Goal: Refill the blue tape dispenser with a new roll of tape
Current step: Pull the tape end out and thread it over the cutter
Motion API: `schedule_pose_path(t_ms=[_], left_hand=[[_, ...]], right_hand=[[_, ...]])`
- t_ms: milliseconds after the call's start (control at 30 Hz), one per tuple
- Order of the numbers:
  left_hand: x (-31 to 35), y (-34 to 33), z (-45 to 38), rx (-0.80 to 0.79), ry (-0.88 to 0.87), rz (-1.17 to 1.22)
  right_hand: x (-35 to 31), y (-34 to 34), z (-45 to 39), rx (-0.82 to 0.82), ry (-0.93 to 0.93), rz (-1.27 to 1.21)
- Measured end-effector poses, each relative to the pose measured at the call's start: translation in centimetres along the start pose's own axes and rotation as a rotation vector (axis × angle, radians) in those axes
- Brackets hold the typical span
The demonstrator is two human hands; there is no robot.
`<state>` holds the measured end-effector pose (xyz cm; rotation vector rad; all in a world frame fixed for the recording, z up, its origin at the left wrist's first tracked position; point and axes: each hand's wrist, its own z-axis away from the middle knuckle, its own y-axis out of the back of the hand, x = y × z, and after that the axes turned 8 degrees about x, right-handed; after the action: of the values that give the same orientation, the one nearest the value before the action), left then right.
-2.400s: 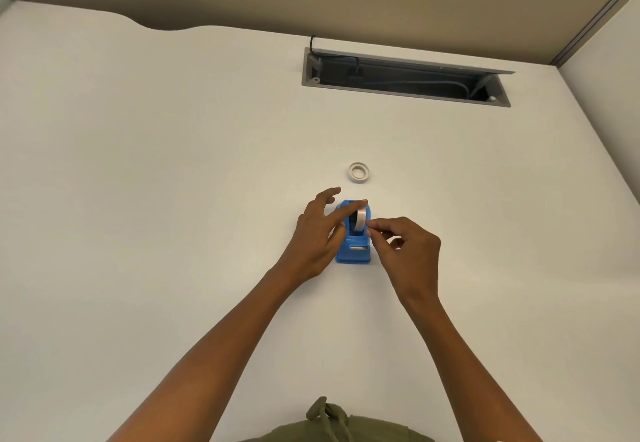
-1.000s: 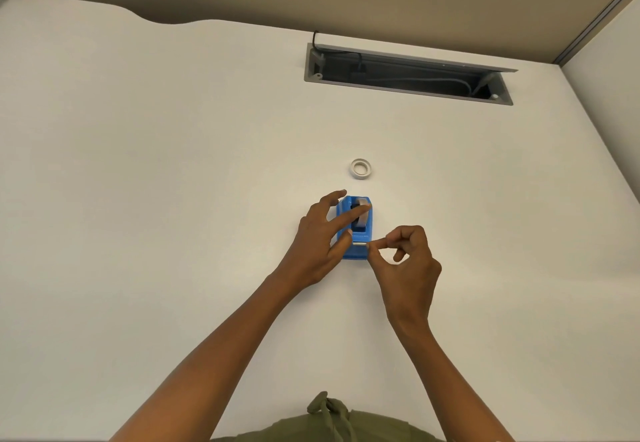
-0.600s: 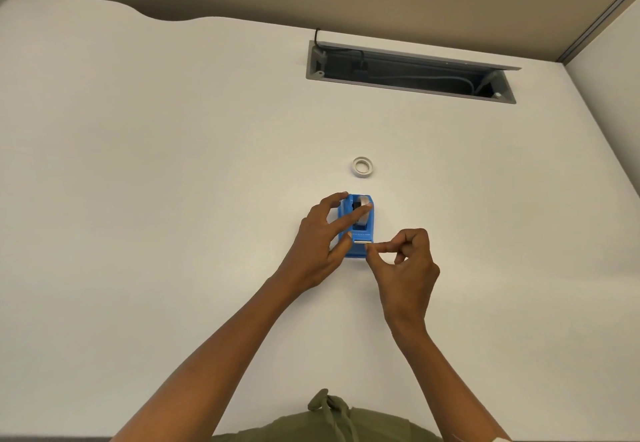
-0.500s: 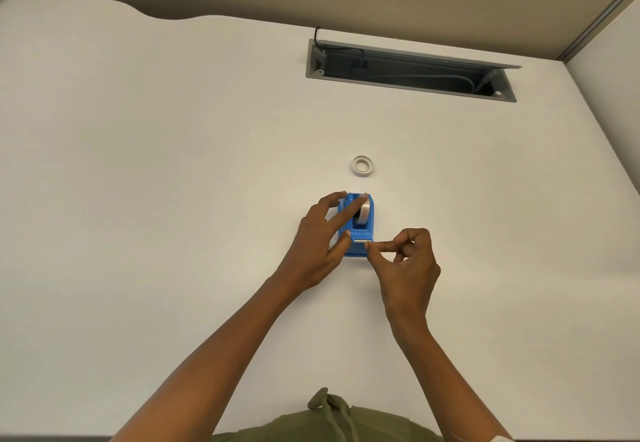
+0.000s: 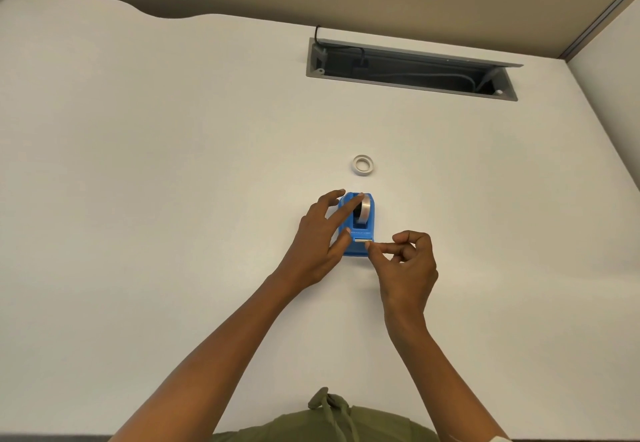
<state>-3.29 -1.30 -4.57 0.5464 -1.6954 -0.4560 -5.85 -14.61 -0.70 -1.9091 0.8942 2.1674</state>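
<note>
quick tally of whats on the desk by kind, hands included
blue tape dispenser: 1
tape roll seated in the dispenser: 1
white ring lying flat beyond the dispenser: 1
hands: 2, left hand and right hand
total: 5

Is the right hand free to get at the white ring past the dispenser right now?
Probably yes. The white ring lies bare on the desk beyond the blue dispenser, nothing covering it. The right hand is at the dispenser's near end and can pass along its right side.
</note>
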Motion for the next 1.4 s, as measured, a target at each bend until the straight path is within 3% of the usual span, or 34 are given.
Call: schedule_pose_path(t_ms=[300,800,1167,1400], left_hand=[[0.2,0.3,0.1,0.013,0.026,0.041],[0.3,0.6,0.1,0.061,0.059,0.043],[-0.2,0.5,-0.1,0.109,0.064,0.031],[-0.4,0.7,-0.1,0.106,0.054,0.019]], right_hand=[[0.5,0.1,-0.4,-0.027,-0.132,-0.065],[0.4,0.6,-0.3,-0.011,0.024,0.051],[1.1,0.6,-0.2,-0.05,0.32,0.195],[1.6,0.8,-0.5,-0.113,0.237,0.184]])
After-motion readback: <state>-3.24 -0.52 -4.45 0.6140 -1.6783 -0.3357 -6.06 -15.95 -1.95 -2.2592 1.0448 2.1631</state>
